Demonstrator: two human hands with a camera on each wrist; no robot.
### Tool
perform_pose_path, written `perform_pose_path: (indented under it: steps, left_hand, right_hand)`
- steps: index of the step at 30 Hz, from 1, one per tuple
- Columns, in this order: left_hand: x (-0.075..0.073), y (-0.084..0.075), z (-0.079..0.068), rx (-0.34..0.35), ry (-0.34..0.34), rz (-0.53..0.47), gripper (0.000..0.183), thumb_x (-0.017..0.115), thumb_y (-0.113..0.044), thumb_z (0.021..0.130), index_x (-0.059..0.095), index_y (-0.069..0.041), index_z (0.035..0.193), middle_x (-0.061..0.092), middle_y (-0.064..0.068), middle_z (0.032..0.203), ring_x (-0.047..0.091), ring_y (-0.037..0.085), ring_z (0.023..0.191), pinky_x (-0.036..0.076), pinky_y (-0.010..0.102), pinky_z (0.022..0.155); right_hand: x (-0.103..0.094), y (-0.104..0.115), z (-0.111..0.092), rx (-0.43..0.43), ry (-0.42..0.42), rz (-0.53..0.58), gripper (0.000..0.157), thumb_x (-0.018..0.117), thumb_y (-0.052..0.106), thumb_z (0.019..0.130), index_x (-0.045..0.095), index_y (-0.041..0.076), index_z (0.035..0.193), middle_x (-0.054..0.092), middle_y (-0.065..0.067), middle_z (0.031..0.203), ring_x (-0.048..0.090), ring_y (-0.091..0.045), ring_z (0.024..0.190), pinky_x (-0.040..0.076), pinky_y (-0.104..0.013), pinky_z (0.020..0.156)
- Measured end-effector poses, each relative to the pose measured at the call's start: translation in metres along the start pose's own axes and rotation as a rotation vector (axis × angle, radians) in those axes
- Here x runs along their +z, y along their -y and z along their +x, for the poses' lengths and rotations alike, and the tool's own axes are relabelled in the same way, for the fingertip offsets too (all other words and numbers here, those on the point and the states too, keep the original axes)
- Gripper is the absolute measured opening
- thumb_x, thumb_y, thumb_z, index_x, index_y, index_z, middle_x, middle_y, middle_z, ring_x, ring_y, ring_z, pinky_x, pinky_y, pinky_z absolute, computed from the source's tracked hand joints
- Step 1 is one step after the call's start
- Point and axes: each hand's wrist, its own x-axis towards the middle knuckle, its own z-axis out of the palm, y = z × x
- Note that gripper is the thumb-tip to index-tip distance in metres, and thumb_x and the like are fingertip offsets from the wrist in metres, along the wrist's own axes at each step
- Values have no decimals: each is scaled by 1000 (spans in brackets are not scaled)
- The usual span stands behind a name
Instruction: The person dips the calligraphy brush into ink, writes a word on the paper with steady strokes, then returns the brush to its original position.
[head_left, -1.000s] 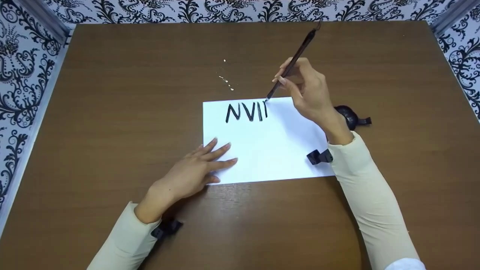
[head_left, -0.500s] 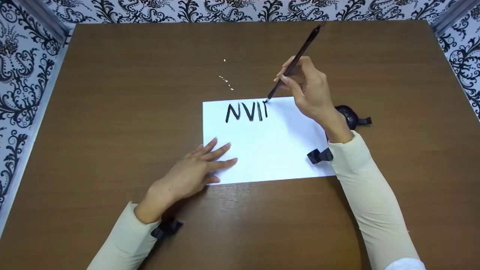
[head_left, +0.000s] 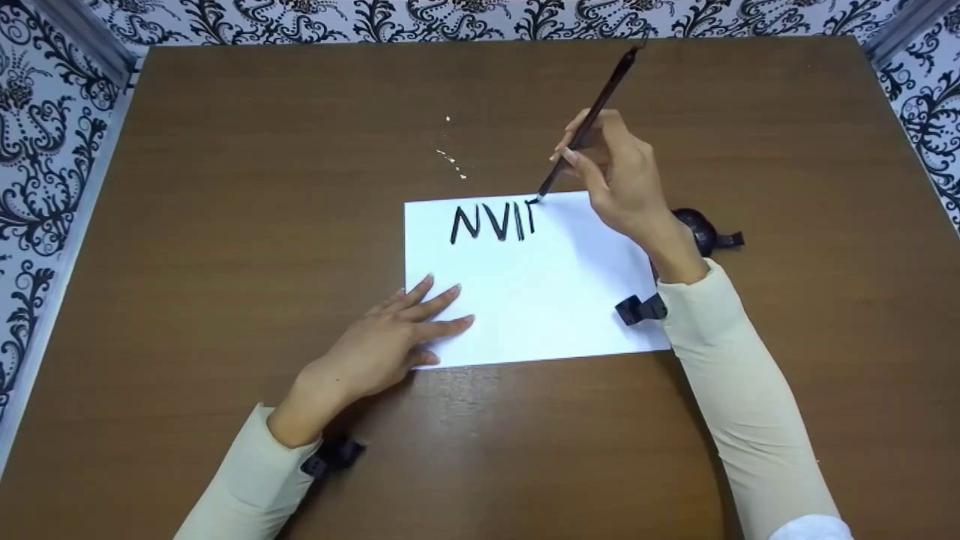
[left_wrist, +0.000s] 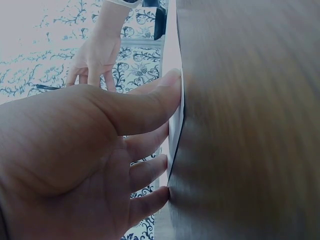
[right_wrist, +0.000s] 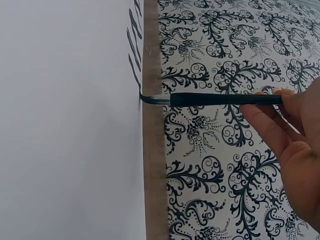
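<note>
A dark-handled paintbrush point(head_left: 600, 101) is pinched between the thumb and fingers of my right hand point(head_left: 622, 176), slanting up and away. Its bristles point(right_wrist: 157, 99) bend against the top edge of a white sheet of paper point(head_left: 540, 300), black at the tip. Black painted strokes point(head_left: 501, 223) run along the upper left of the sheet, and the brush tip is at the top of the rightmost one. My left hand point(head_left: 382, 337) lies spread over the paper's lower left corner, fingertips on the sheet. In the left wrist view its thumb point(left_wrist: 150, 107) rests at the paper's edge.
The paper lies on a brown wooden table point(head_left: 225, 225). Small pale specks point(head_left: 454, 163) dot the table beyond the sheet. A black rounded object point(head_left: 696, 231) shows behind the right wrist. Black-and-white patterned covering point(head_left: 450, 22) surrounds the table.
The brush tip has shifted slightly to the right along the paper's top edge, leaving a short dark mark beside the last stroke. My left hand stays in place.
</note>
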Motion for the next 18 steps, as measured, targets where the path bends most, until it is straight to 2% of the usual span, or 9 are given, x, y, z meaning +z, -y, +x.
perform_pose_path:
  steps: [10, 18]
  left_hand:
    - [0, 0, 0, 8, -8, -14, 54, 67, -16, 90, 49, -23, 141, 29, 4, 154, 19, 32, 142, 24, 53, 109]
    - [0, 0, 0, 6, -11, -18, 54, 67, -16, 90, 49, -23, 141, 29, 4, 154, 19, 32, 142, 24, 53, 109]
  right_hand:
    - [-3, 1, 0, -31, 48, -81, 23, 54, 2, 96, 48, -4, 117, 61, -11, 104, 64, -16, 99, 53, -26, 81]
    - [-4, 4, 2, -64, 78, -102, 21, 54, -2, 95, 49, -4, 115, 60, -13, 103, 64, -17, 97, 55, -28, 78]
